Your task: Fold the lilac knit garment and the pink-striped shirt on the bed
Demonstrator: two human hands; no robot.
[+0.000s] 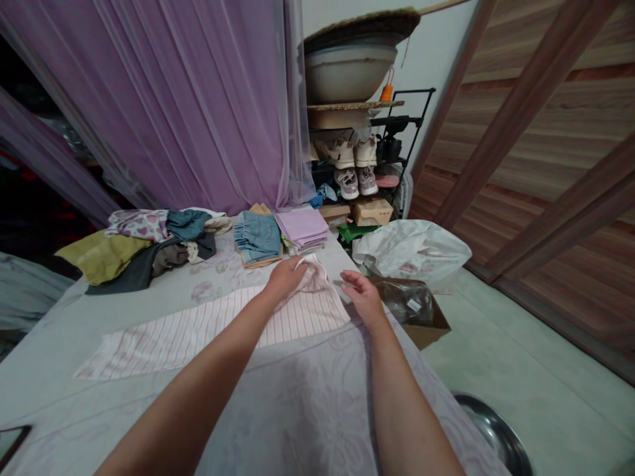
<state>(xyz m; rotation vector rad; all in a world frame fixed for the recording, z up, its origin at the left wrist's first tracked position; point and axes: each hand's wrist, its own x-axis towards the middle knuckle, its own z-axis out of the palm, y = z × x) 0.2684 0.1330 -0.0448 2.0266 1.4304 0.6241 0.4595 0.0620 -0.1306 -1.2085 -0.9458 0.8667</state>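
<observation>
Both arms reach forward over a bed [307,423] covered in a pale floral sheet. The left hand [286,276] is closed in a grip on the bunched right end of a pink-striped cloth [198,330], lifting that end slightly, while the rest of the cloth lies flat and stretches away to the left across the bed. The right hand [364,295] lies just beside that end, palm down, fingers loosely apart and holding nothing. Beyond the hands sit folded denim [258,239] and a lilac folded stack [303,228], with a loose clothes heap [143,248] further left. A cardboard box [417,311] stands on the floor just right of the right hand.
</observation>
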